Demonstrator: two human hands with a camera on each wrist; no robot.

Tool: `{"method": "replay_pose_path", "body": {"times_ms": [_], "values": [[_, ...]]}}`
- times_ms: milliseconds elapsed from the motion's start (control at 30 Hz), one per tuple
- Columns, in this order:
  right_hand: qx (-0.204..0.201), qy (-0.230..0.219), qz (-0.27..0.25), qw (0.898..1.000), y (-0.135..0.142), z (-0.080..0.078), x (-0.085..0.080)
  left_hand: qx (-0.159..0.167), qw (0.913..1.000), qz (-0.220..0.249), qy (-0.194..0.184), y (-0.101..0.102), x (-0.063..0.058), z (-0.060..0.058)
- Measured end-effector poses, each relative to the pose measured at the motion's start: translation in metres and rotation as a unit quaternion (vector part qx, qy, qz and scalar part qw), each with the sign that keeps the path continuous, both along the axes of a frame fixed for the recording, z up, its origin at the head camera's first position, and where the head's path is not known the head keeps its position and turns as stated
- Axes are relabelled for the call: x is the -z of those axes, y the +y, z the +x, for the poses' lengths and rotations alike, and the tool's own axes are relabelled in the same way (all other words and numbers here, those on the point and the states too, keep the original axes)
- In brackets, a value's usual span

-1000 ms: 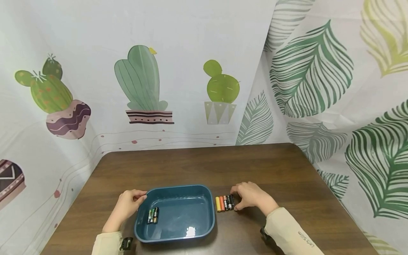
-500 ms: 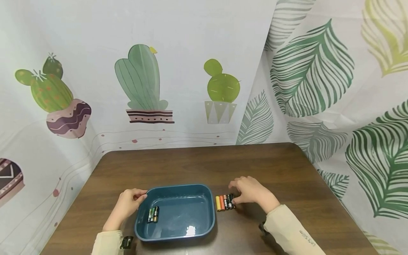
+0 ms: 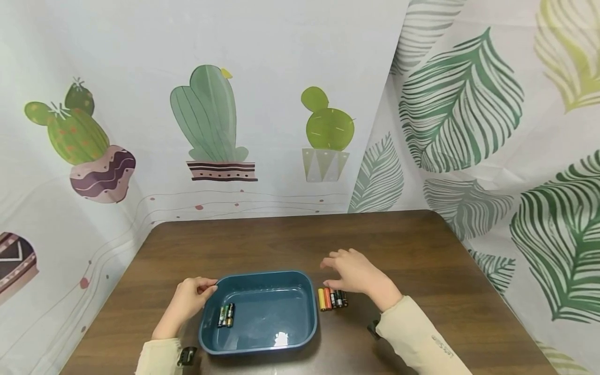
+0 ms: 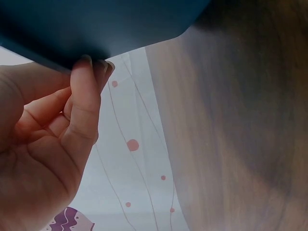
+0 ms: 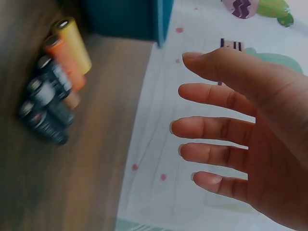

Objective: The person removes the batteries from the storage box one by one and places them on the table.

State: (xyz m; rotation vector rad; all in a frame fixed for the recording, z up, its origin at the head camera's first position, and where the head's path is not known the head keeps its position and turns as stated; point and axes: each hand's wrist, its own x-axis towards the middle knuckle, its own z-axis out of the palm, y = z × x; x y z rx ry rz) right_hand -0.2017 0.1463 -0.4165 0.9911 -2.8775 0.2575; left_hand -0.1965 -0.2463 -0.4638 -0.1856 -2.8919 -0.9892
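Note:
My left hand [image 3: 186, 302] pinches the upper left corner of the blue tray [image 3: 262, 350] between thumb and fingers; the left wrist view shows the fingertips at the rim. Inside the tray, near its left wall, several batteries [image 3: 226, 315] lie side by side. Just right of the tray, a row of several batteries lies on the table, among them a yellow battery [image 3: 321, 299], an orange battery [image 5: 65, 62] and a black battery [image 5: 43, 124]. Above that row hovers my right hand [image 3: 354, 272], fingers spread and holding nothing.
The brown wooden table [image 3: 281, 234] has rounded far corners. Behind it hangs a white cloth [image 3: 272, 94] printed with cacti, and leaf-patterned fabric [image 3: 459, 104] covers the right side.
The right hand has lifted off the right end of the battery row and moved up and leftward, its fingers opening. The left hand keeps its pinch on the tray rim.

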Motion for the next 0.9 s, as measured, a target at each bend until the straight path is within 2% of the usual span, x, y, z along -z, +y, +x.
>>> {"method": "replay_pose_path", "body": {"times_ms": [433,633,900], "values": [[-0.05,0.032,0.012,0.998,-0.046,0.002,-0.029,0.0,1.0,0.001,-0.005,0.0,0.001,0.003],[-0.073,0.049,0.021,0.996,-0.069,0.0,-0.037,0.003,1.0,0.002,-0.003,0.0,0.001,0.003],[-0.097,0.042,0.028,0.994,-0.099,-0.002,-0.042,0.009,0.9999,-0.005,0.01,-0.001,0.0,0.001]]}}
